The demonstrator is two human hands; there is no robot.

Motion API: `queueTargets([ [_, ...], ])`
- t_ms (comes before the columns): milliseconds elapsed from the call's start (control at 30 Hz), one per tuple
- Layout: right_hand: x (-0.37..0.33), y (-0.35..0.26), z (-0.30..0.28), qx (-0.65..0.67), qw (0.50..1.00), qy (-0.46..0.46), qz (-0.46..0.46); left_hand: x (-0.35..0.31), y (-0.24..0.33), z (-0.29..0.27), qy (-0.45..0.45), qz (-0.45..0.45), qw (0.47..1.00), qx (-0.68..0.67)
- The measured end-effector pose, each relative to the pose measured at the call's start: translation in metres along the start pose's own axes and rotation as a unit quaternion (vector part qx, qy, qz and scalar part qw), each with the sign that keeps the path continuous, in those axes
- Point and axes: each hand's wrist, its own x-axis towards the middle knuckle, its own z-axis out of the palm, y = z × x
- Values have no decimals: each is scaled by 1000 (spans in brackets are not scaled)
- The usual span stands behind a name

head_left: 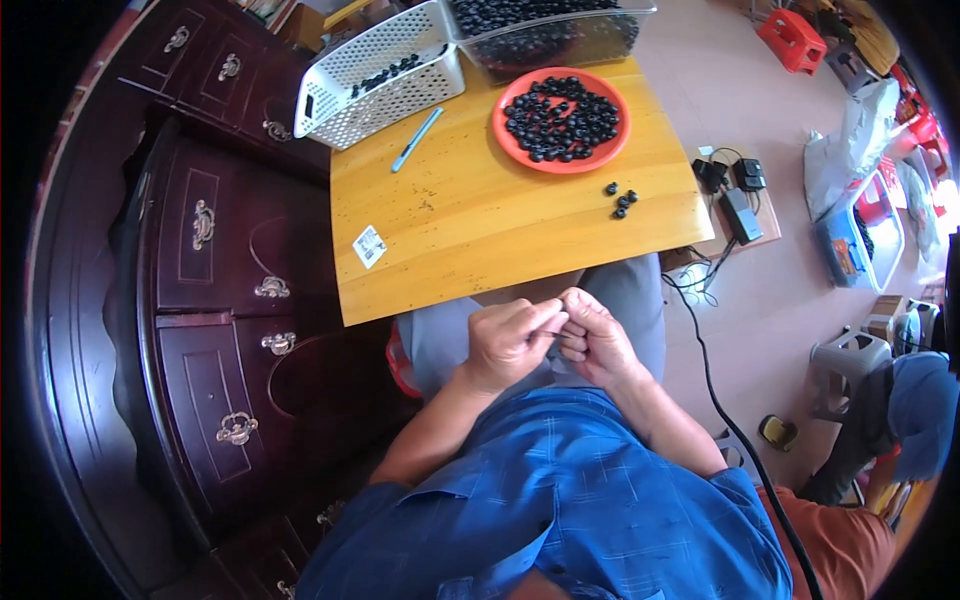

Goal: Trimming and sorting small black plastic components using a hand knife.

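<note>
Over my lap, just off the table's near edge, my left hand (505, 342) and my right hand (600, 338) meet with fingertips pinched together. A thin dark bit shows between them, too small to name; the rest is hidden by the fingers. On the yellow wooden table (480, 235), a red plate (510, 153) holds many small round black pieces (590, 120) around its rim and middle. Several loose black pieces (621, 203) lie on the wood nearer to me, right of centre. A light blue pen-like tool (416, 140) lies left of the plate.
A white perforated basket (400, 105) and a clear bin (550, 45), both with black pieces inside, stand at the table's far side. A white label (369, 246) lies at left. Dark drawers (200, 260) flank my left. Power adapters (740, 213) and a person's blue-clad leg (915, 410) are at right.
</note>
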Motion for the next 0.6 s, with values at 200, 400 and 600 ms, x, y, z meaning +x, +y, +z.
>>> queueTargets([
  [200,4,2,2,37,999,-7,-2,-1,-3,3,34,-31,998,-44],
  [400,5,0,-7,4,1000,-20,7,13,-9,-12,-93,-124,986,-63],
  [600,2,-1,0,-36,999,-2,9,19,-12,-13,-142,-91,985,-30],
])
